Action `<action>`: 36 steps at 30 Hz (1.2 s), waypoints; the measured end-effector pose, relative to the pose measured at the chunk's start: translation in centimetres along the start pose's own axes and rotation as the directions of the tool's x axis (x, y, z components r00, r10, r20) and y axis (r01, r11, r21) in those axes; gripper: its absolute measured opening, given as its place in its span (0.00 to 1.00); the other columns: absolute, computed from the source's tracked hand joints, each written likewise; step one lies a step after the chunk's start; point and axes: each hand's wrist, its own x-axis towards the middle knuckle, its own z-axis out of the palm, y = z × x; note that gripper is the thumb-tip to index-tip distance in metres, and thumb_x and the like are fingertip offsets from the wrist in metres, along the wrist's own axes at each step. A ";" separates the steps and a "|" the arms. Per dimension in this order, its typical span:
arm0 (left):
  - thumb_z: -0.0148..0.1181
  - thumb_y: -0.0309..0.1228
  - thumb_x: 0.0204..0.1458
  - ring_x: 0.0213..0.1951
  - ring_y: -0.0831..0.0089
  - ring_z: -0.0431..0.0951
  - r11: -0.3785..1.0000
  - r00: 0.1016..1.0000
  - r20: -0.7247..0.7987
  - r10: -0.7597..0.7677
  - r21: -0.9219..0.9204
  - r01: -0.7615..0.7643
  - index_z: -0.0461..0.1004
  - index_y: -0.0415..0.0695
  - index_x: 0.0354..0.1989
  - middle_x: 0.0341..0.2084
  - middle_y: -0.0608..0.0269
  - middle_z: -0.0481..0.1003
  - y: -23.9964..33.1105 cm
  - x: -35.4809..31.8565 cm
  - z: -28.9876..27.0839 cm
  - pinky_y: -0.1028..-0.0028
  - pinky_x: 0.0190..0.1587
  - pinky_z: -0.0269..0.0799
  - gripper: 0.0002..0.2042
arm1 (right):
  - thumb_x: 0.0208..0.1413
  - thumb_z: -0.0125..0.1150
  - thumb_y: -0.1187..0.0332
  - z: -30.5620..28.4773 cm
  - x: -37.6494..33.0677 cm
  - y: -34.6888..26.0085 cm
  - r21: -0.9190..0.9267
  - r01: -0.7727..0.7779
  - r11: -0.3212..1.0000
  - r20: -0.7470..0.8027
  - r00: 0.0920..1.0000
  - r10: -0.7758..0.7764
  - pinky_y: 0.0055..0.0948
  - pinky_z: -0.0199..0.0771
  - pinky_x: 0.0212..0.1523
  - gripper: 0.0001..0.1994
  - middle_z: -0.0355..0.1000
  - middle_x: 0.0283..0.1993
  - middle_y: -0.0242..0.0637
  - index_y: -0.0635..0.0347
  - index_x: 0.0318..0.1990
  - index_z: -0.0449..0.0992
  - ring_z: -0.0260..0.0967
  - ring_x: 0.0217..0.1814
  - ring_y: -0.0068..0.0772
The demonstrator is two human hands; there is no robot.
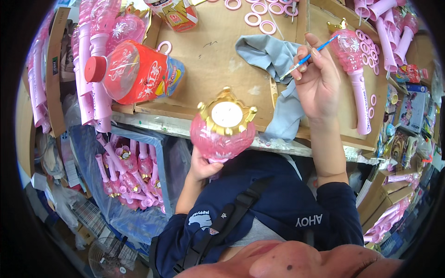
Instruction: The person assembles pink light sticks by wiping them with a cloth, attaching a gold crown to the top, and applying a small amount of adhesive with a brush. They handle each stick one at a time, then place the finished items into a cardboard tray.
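My left hand is closed round the lower part of a pink toy wand, just under its clear faceted globe. A gold crown with a round white disc on top faces up from the globe. Raised at the right, my right hand pinches a thin blue paintbrush between its fingers, apart from the wand. Below that hand lies a crumpled grey-blue cloth in a cardboard tray. A second pink wand with a gold crown lies to the right of my right hand.
A red-capped drink bottle lies on its side at the left, near stacked pink wands. Several pink rings lie at the tray's far end. A blue plastic-lined bin at lower left holds many wands. A carton stands at the back.
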 end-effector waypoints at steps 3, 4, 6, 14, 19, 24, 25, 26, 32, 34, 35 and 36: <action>0.71 0.23 0.40 0.54 0.67 0.70 0.945 0.978 -0.179 0.108 0.323 -0.045 0.55 0.36 0.62 0.56 0.54 0.66 0.7 0.1 2.3 0.69 0.57 0.65 0.40 | 0.62 0.45 0.71 0.3 -0.1 -0.3 0.006 0.013 1.000 0.009 1.000 -0.014 0.27 0.67 0.33 0.16 0.71 0.39 0.41 0.66 0.56 0.63 0.64 0.32 0.24; 0.71 0.23 0.40 0.54 0.68 0.70 0.922 0.953 -0.247 0.174 0.380 -0.070 0.55 0.36 0.62 0.55 0.54 0.66 0.7 0.1 3.4 0.69 0.57 0.65 0.40 | 0.62 0.45 0.71 0.5 -0.3 -0.1 0.015 0.016 1.000 0.014 1.000 -0.016 0.27 0.67 0.33 0.16 0.71 0.38 0.41 0.66 0.56 0.63 0.64 0.32 0.24; 0.70 0.23 0.42 0.54 0.62 0.71 0.763 0.950 -0.194 0.244 0.644 -0.064 0.49 0.34 0.64 0.54 0.48 0.68 0.8 0.4 3.9 0.67 0.57 0.66 0.42 | 0.63 0.45 0.71 0.7 -0.5 -0.2 -0.021 0.022 1.000 0.025 0.999 -0.022 0.27 0.67 0.33 0.16 0.71 0.38 0.41 0.65 0.56 0.64 0.64 0.32 0.23; 0.66 0.25 0.44 0.55 0.47 0.70 0.485 0.957 -0.067 0.281 0.871 -0.082 0.56 0.29 0.61 0.56 0.39 0.65 1.7 1.2 4.5 0.64 0.57 0.65 0.36 | 0.63 0.48 0.70 1.4 -1.0 0.3 -0.180 0.060 0.982 0.142 0.989 -0.034 0.21 0.69 0.36 0.17 0.72 0.41 0.39 0.63 0.58 0.62 0.65 0.34 0.19; 0.65 0.25 0.44 0.54 0.47 0.70 0.505 0.969 -0.091 0.229 0.862 -0.039 0.58 0.29 0.60 0.55 0.39 0.65 1.7 1.1 4.8 0.64 0.56 0.65 0.34 | 0.64 0.51 0.68 2.1 -1.1 1.1 -0.242 -0.056 0.969 0.086 0.993 0.079 0.21 0.69 0.37 0.19 0.72 0.42 0.38 0.64 0.59 0.61 0.65 0.36 0.17; 0.66 0.25 0.44 0.54 0.47 0.70 0.480 0.970 -0.061 0.234 0.875 -0.060 0.59 0.29 0.60 0.54 0.40 0.66 1.3 1.1 4.4 0.63 0.56 0.66 0.34 | 0.64 0.51 0.67 2.4 -1.0 1.7 -0.249 -0.156 0.956 0.082 0.980 0.181 0.21 0.69 0.38 0.19 0.72 0.43 0.37 0.65 0.59 0.60 0.66 0.36 0.17; 0.66 0.24 0.43 0.54 0.47 0.70 0.505 0.977 -0.077 0.201 0.863 -0.035 0.59 0.29 0.60 0.53 0.40 0.66 1.4 1.2 4.4 0.64 0.56 0.66 0.34 | 0.64 0.51 0.67 2.5 -1.0 1.7 -0.265 -0.166 0.950 0.076 0.978 0.192 0.21 0.69 0.37 0.19 0.72 0.42 0.37 0.65 0.59 0.60 0.66 0.36 0.17; 0.66 0.25 0.43 0.54 0.48 0.70 0.505 0.971 -0.071 0.229 0.861 -0.056 0.59 0.29 0.60 0.53 0.40 0.66 1.5 1.3 4.4 0.64 0.56 0.66 0.34 | 0.64 0.51 0.67 2.5 -1.0 1.7 -0.279 -0.169 0.945 0.074 0.978 0.197 0.21 0.69 0.37 0.19 0.72 0.42 0.37 0.65 0.59 0.60 0.66 0.35 0.17; 0.67 0.25 0.42 0.53 0.50 0.72 0.611 0.966 -0.140 0.217 0.792 -0.023 0.60 0.30 0.60 0.51 0.43 0.69 1.0 1.6 4.3 0.65 0.55 0.66 0.34 | 0.64 0.50 0.67 2.2 -0.9 1.8 -0.259 -0.152 0.954 0.079 0.981 0.178 0.21 0.69 0.37 0.19 0.72 0.42 0.37 0.64 0.59 0.60 0.66 0.35 0.17; 0.68 0.25 0.42 0.53 0.51 0.72 0.668 0.972 -0.190 0.139 0.742 0.050 0.60 0.30 0.60 0.51 0.43 0.70 0.8 1.3 4.1 0.66 0.55 0.66 0.34 | 0.64 0.50 0.68 1.8 -0.9 1.8 -0.260 -0.136 0.956 0.060 0.986 0.157 0.21 0.69 0.37 0.18 0.72 0.42 0.37 0.64 0.59 0.61 0.66 0.35 0.17; 0.68 0.25 0.42 0.53 0.52 0.72 0.664 0.972 -0.153 0.181 0.748 -0.005 0.60 0.30 0.59 0.50 0.43 0.70 0.7 1.1 3.9 0.66 0.55 0.66 0.35 | 0.64 0.50 0.69 1.6 -0.9 1.8 -0.264 -0.113 0.958 0.030 0.992 0.125 0.21 0.69 0.37 0.18 0.72 0.43 0.37 0.64 0.59 0.61 0.66 0.35 0.18; 0.68 0.26 0.42 0.53 0.53 0.72 0.658 0.977 -0.137 0.161 0.753 -0.003 0.60 0.30 0.59 0.50 0.44 0.70 0.6 1.0 3.9 0.66 0.55 0.66 0.35 | 0.64 0.50 0.69 1.4 -0.8 1.8 -0.252 -0.082 0.964 0.037 0.995 0.094 0.21 0.68 0.36 0.18 0.72 0.43 0.37 0.64 0.59 0.61 0.66 0.35 0.18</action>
